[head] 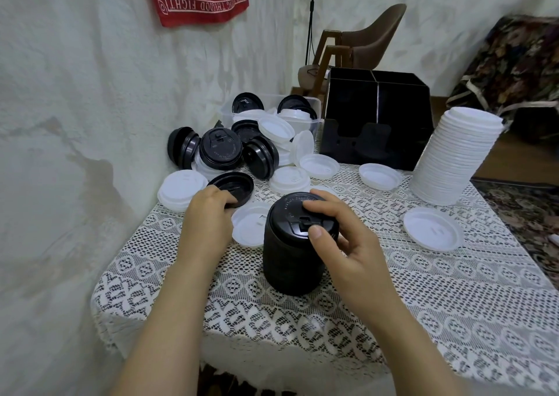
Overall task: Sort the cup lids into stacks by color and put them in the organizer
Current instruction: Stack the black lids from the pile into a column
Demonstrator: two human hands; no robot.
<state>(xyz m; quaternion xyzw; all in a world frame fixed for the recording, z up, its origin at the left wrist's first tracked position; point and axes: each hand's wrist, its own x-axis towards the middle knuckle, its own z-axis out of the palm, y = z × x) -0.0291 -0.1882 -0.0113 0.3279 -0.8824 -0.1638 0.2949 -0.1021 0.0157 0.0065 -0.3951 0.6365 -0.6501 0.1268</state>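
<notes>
A stack of black lids (pixel 287 253) stands upright on the lace-covered table (pixel 423 305). My right hand (pixel 341 244) grips the stack's top lid, fingers and thumb curled over its rim. My left hand (pixel 208 217) holds the near edge of a single black lid (pixel 234 185) lying upside down on the table. A tall leaning stack of white lids (pixel 453 156) stands at the right. Loose black and white lids (pixel 257 150) are piled at the back left. The black organizer (pixel 375 117) stands at the back, its compartments dark.
A clear plastic tub (pixel 314 105) with more lids sits behind the pile. Single white lids (pixel 432 229) lie scattered on the cloth. A white wall runs along the left. A brown chair (pixel 372 35) and a patterned rug are beyond the table.
</notes>
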